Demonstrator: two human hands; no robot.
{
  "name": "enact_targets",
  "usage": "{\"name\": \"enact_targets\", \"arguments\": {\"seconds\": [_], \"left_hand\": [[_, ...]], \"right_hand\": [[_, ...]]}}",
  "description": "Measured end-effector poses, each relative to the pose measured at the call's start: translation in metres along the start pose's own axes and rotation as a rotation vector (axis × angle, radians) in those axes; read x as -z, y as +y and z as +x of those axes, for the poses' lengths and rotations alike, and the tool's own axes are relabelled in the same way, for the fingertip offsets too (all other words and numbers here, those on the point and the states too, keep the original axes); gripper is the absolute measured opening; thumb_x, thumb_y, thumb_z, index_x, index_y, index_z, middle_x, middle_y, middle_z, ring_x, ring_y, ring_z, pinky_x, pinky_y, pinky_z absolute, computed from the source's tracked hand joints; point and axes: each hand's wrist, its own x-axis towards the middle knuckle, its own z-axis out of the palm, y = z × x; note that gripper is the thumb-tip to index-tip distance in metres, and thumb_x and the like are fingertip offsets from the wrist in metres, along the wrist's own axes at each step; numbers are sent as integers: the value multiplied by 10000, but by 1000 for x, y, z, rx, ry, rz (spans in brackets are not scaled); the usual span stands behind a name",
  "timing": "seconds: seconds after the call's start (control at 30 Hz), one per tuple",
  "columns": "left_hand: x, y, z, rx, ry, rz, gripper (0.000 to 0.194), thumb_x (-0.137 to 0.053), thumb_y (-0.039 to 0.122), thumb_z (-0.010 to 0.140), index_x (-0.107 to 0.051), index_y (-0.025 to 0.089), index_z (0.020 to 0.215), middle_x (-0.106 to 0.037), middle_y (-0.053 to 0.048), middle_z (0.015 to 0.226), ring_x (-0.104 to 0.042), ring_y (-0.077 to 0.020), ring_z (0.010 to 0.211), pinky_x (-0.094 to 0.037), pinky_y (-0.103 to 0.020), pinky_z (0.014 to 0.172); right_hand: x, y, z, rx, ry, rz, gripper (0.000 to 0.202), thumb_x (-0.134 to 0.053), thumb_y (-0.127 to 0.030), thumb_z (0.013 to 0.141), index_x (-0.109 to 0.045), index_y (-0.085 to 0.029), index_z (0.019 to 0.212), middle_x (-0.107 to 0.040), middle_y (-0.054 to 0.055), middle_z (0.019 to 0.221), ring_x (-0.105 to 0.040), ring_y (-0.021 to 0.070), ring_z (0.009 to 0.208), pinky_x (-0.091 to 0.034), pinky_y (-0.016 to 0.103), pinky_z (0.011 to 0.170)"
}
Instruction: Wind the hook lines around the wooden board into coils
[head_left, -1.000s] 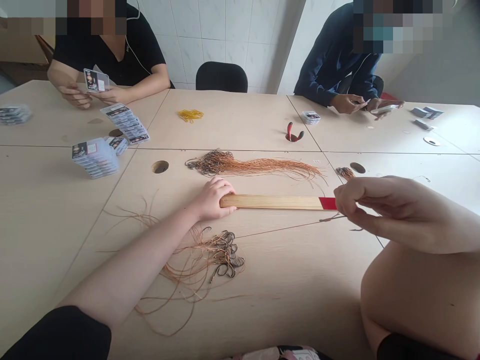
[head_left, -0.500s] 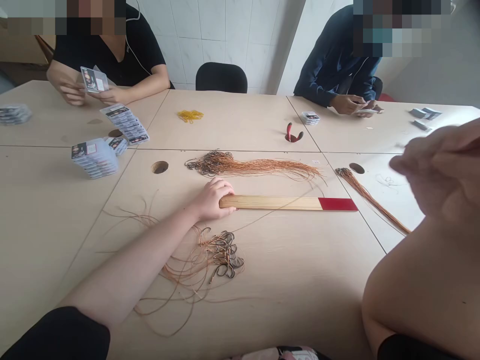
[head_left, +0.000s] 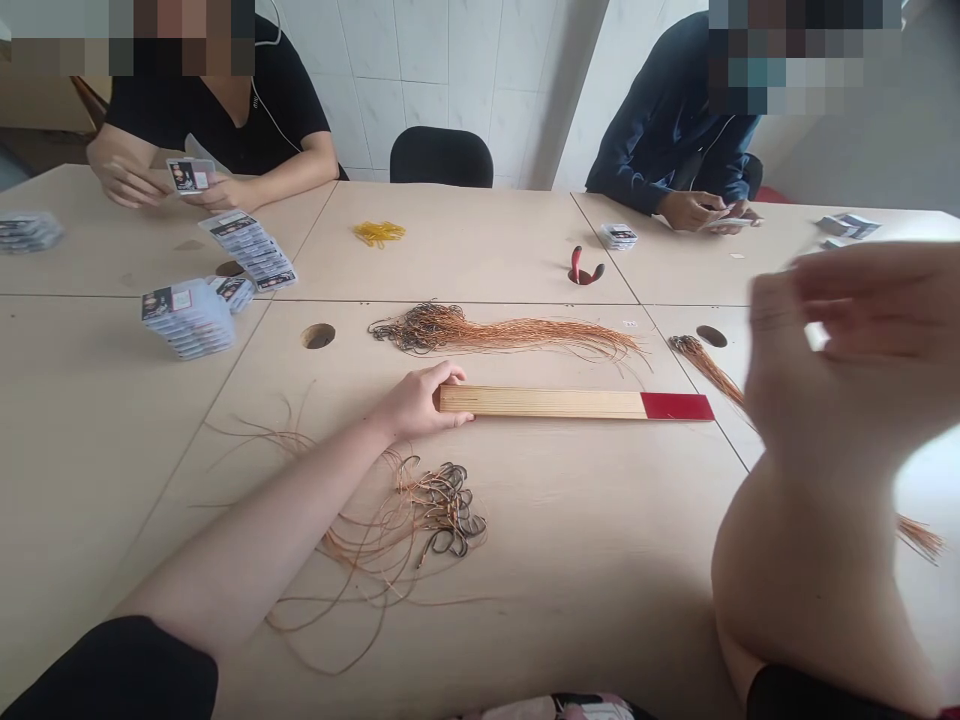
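Observation:
My left hand [head_left: 427, 402] grips the left end of a long flat wooden piece [head_left: 555, 402] with a red right end. Raised at the right edge of the view is my right hand [head_left: 855, 350], blurred, its fingers bent; whatever they hold, if anything, cannot be made out. Below my left hand lies a loose pile of dark hooks [head_left: 450, 510] with orange cords [head_left: 360, 560] spreading leftward. A larger bundle of hooked cords [head_left: 525, 333] rests beyond the wooden piece. Another bundle [head_left: 705, 365] is partly hidden behind my right hand.
Across the table, a person [head_left: 210, 130] handles cards near stacked card packs [head_left: 187, 318], and another person [head_left: 667, 130] holds flat items. Yellow pieces [head_left: 379, 234] lie at the far middle. Red-and-black handles [head_left: 577, 266] stick up from a table hole.
My right hand has moved down and closer to the table's right part. A thin cord that crossed the wooden piece no longer shows there. My left hand stays at the wooden end.

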Motion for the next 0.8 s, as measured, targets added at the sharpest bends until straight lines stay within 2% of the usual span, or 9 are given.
{"name": "enact_targets", "arguments": {"seconds": [0.03, 0.1, 0.13, 0.23, 0.33, 0.53, 0.7, 0.8], "left_hand": [[0, 0, 0, 16, 3, -12, 478, -685, 441, 630, -509, 203, 1005, -589, -19, 925, -562, -154, 783, -441, -264, 694], [-1, 0, 0, 39, -9, -52, 496, -687, 443, 629, -494, 204, 1018, -581, -25, 947, -565, -156, 799, -445, -266, 704], [-1, 0, 0, 47, -18, -78, 502, -687, 442, 631, -487, 205, 1026, -577, -29, 958, -566, -153, 791, -448, -266, 698], [-2, -3, 1, 67, -46, -158, 533, -702, 436, 622, -469, 215, 1048, -563, -41, 1017, -572, -144, 754, -456, -268, 664], [-2, -7, 3, 91, -78, -237, 586, -730, 443, 592, -463, 222, 1066, -556, -52, 1036, -580, -149, 735, -461, -275, 640], [1, -10, 4, 77, -129, -445, 613, -760, 412, 569, -480, 196, 1071, -580, -79, 1003, -586, -152, 746, -455, -259, 604], [1, -11, 3, 36, -150, -582, 615, -768, 354, 566, -477, 181, 1079, -598, -95, 1007, -598, -162, 816, -466, -257, 647], [0, -13, 3, 24, -151, -583, 576, -746, 316, 602, -470, 181, 1089, -609, -93, 994, -604, -152, 802, -466, -252, 653]], "right_hand": [[-21, -10, -5, 48, -16, -27, 120, -611, -214, 747, -638, -161, 851, -618, 28, 771, -565, 124, 703, -462, 267, 635], [-55, -21, -17, 75, -199, -64, 63, -592, -193, 751, -632, -194, 799, -618, -18, 683, -529, 87, 582, -443, 236, 587], [-68, -23, -24, 80, -330, -62, 58, -580, -190, 753, -628, -207, 782, -616, -32, 666, -521, 83, 562, -430, 230, 577], [-94, -19, -47, 21, -684, 5, 80, -546, -196, 757, -622, -215, 777, -631, -32, 694, -516, 83, 528, -403, 231, 553], [-117, -17, -70, -55, -842, 91, 75, -545, -217, 759, -617, -217, 782, -635, -33, 695, -502, 83, 525, -378, 225, 542], [-153, -34, -102, -185, -858, 218, 101, -564, -291, 761, -605, -217, 706, -612, -29, 640, -516, 106, 567, -361, 220, 536], [-161, -35, -113, -59, -773, 125, 84, -537, -231, 771, -594, -225, 710, -624, -32, 676, -509, 109, 573, -354, 231, 576], [-165, -37, -120, -40, -795, 125, 90, -544, -238, 776, -602, -225, 709, -624, -23, 664, -523, 119, 579, -359, 232, 565]]}}
